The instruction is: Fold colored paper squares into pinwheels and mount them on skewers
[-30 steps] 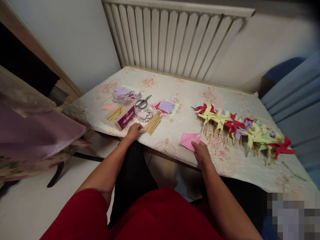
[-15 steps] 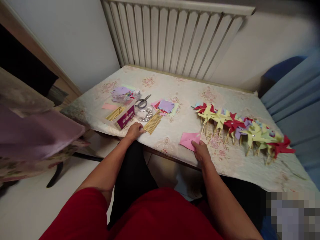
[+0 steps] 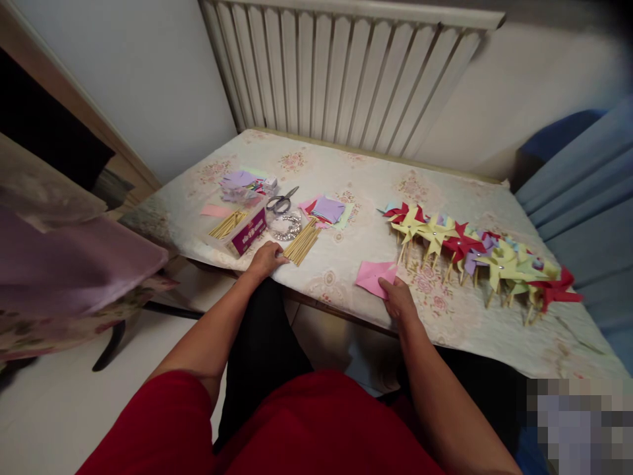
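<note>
At the table's front edge, my left hand [image 3: 267, 259] has its fingers curled together, tips by the near ends of a row of thin wooden sticks [image 3: 302, 243]. Whether a stick is pinched in them is hidden. My right hand [image 3: 399, 298] holds a pink paper square [image 3: 374, 277] between thumb and fingers, low over the table. Cuts show at the paper's corner. Beyond the sticks lie a stack of coloured paper squares [image 3: 328, 210], a round clear dish of silvery pins [image 3: 287, 226] and dark-handled scissors [image 3: 281, 200].
A clear box with a purple label [image 3: 251, 231] holds more sticks, left of my left hand. Behind it sits a pile of paper pieces [image 3: 241, 181]. Several finished paper pinwheels [image 3: 462, 244] lie along the right side. A radiator [image 3: 341, 72] stands behind the table.
</note>
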### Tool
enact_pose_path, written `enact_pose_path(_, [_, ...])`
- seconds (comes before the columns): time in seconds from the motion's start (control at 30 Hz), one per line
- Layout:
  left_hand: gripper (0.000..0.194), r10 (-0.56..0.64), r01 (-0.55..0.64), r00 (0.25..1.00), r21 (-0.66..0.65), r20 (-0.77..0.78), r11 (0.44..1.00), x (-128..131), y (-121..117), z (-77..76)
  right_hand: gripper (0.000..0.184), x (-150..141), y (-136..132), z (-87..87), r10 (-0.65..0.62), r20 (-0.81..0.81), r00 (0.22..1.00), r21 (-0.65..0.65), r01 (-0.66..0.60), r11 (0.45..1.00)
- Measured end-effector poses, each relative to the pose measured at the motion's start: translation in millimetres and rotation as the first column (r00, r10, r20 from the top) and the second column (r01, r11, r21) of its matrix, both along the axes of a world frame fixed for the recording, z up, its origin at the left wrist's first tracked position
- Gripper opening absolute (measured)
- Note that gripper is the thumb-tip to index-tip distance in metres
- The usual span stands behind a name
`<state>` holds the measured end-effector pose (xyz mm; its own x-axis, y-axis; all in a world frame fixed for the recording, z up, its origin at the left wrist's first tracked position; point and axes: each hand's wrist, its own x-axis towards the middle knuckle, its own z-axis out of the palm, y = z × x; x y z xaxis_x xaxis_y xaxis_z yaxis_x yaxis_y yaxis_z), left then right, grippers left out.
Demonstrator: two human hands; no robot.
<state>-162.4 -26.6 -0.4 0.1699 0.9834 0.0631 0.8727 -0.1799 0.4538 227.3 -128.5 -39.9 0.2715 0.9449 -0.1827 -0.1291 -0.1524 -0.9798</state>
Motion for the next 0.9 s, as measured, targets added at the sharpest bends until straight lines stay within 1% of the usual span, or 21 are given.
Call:
enact_pose_path(0.1, [0.022,0.002,-0.002,1.000,0.008,-0.003,1.000,-1.9,1.6,0.4,0.031,0.7,0.3,-0.6,-0.007,-0.062,0.998,-0.041,0.005,0.999])
enact_pose_path(0.33, [0.013,-0.016,0.015,1.000,0.040,0.012,0.999,-8.0,6.1,-3.1,0.030,-1.7,0.0,3.7,-0.017,-0.126,0.992,-0.043,0.012,0.999])
enact_pose_path(0.5, [0.011,-0.032,0.032,0.999,0.061,0.004,0.998,-7.5,6.7,-3.6,0.029,-3.0,-1.5,7.5,-0.011,-0.080,0.997,-0.053,0.006,0.999])
enact_pose_path(0.7, [0.009,-0.027,0.027,1.000,0.058,0.005,0.998,-5.6,5.7,-1.1,0.027,-4.2,-2.4,11.7,-0.021,-0.076,0.997,-0.061,0.017,0.998])
enact_pose_path(0.9, [0.015,-0.018,0.018,1.000,0.041,0.004,0.999,-7.0,5.0,-1.4,0.024,-5.4,-3.2,14.6,-0.023,-0.057,0.998,-0.068,0.019,0.998])
